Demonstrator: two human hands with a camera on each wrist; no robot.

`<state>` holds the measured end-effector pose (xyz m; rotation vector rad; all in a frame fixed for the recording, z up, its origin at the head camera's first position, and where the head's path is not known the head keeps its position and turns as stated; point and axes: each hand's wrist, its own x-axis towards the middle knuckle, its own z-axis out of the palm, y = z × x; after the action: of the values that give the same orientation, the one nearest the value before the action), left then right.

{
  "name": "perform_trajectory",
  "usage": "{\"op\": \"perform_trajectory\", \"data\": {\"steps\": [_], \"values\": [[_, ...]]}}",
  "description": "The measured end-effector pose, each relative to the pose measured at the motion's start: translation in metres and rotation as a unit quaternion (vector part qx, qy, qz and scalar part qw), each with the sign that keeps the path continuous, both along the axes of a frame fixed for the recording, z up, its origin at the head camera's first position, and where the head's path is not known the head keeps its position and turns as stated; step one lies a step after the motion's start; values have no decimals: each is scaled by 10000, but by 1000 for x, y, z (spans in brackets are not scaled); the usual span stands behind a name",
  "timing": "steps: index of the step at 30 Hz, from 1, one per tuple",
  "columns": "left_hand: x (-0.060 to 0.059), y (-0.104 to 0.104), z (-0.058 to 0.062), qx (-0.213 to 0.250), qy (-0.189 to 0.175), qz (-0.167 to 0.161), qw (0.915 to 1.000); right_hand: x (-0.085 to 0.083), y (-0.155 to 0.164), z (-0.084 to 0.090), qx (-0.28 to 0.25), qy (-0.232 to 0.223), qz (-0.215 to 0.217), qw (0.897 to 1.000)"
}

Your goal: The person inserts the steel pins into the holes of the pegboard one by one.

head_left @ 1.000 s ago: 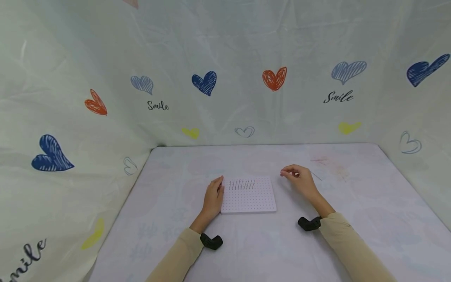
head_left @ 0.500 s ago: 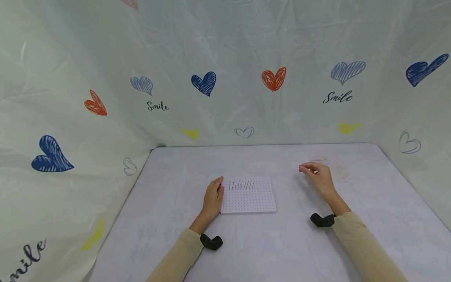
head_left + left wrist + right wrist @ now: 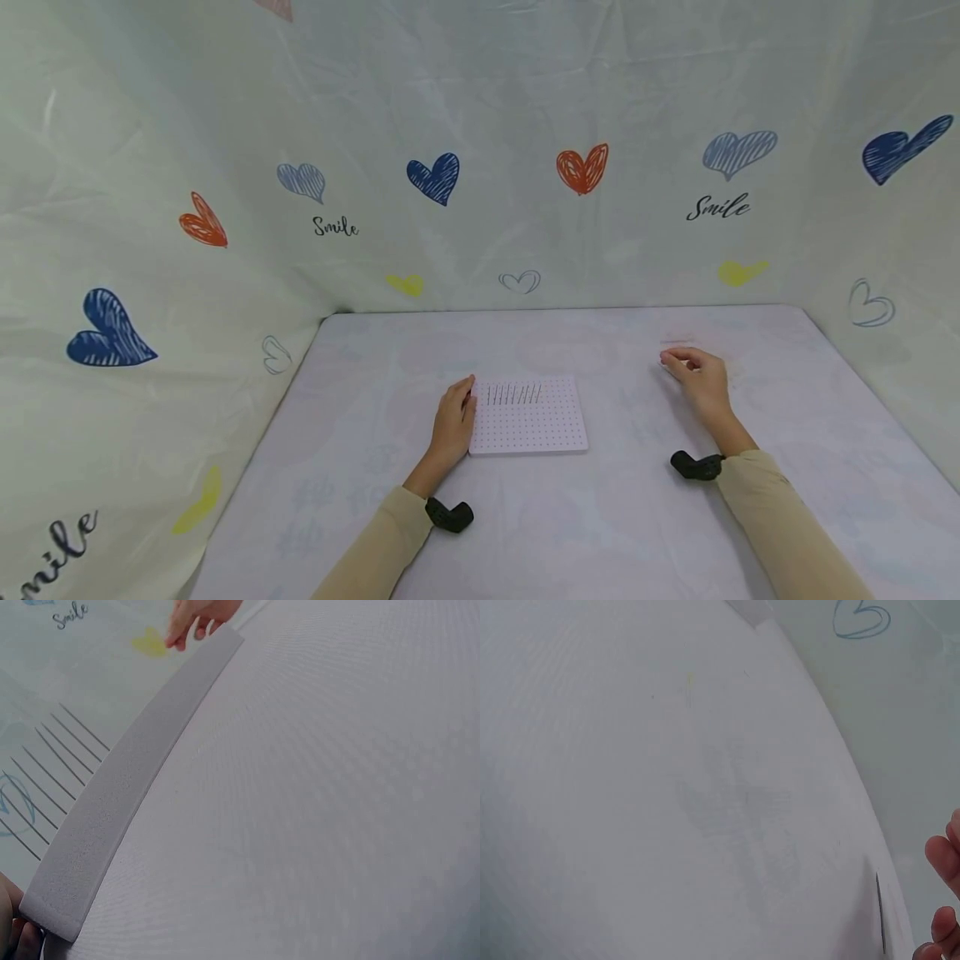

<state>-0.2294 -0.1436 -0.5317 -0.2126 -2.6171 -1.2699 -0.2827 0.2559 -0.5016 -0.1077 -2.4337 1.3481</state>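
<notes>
A white pegboard [image 3: 529,429] lies on the table, with a row of several thin dark pins [image 3: 514,394] standing near its far edge. In the left wrist view, these pins [image 3: 85,727] rise above the board's near side [image 3: 135,776]. My left hand [image 3: 453,417] holds the board's left edge, thumb along the rim. Well to the right of the board, my right hand [image 3: 701,383] hovers over the table, fingers bent and thumb close to the index fingertip, nothing visible between them. In the right wrist view, a loose dark pin [image 3: 881,911] shows beside the fingers [image 3: 943,862].
A pale cloth covers the table [image 3: 420,350], with a faint reddish mark [image 3: 678,340] beyond my right hand. White sheeting printed with hearts [image 3: 433,178] rises behind and at both sides. A black wrist camera [image 3: 696,466] sits on each sleeve.
My right hand has moved to the right, away from the board, and now covers the spot where a loose pin showed on the table. My left hand and the board have stayed still.
</notes>
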Motion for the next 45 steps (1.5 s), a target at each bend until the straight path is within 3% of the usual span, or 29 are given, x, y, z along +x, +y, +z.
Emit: {"op": "perform_trajectory", "data": {"steps": [10,17,21,29,37,45], "values": [[1,1,2,46,106,13,9999,-1,7,-7,-162,-491,-242,9984],[4,2,1,-38,563,-12,9984,-1,8,-11,8,-529,-444,9976],[3,2,1,107,334,-40,9994,-2,8,-14,260,-443,-431,9978],[-1,1,0,-24,-11,13,10000,-3,10,-17,476,-435,-355,9973],[2,0,4,-62,217,-81,9997,-4,12,-23,796,-235,-264,9962],[2,0,4,-50,197,-89,9998,-6,10,-26,887,-179,-288,9955]]}}
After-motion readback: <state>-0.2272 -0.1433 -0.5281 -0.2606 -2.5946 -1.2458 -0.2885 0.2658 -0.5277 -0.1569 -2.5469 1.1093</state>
